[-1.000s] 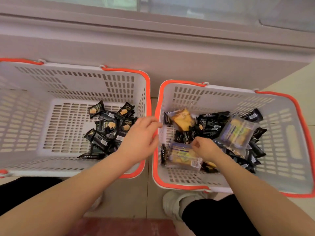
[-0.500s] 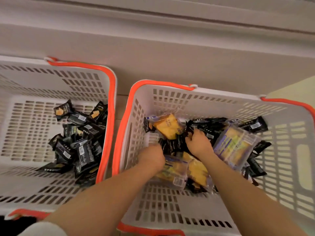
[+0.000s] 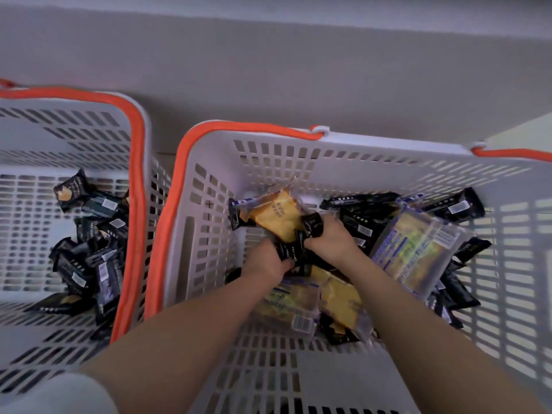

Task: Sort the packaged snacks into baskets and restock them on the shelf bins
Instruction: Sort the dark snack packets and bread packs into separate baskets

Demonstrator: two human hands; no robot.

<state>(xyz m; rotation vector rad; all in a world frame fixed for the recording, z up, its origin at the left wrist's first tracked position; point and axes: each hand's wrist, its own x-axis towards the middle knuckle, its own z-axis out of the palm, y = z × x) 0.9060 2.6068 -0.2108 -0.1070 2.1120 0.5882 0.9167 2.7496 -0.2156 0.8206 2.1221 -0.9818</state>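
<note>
Looking down, I see both hands inside the right basket. My left hand grips black packets, fingers curled around them. My right hand also grips a black packet beside a yellow pack. A clear pack lies just right of them. The left basket holds only black packets.

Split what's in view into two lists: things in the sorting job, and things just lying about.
In the job:
- left hand and right hand, gripping small black packets
- right basket
- left basket
- clear cake packs

Lying about:
- grey cabinet front
</note>
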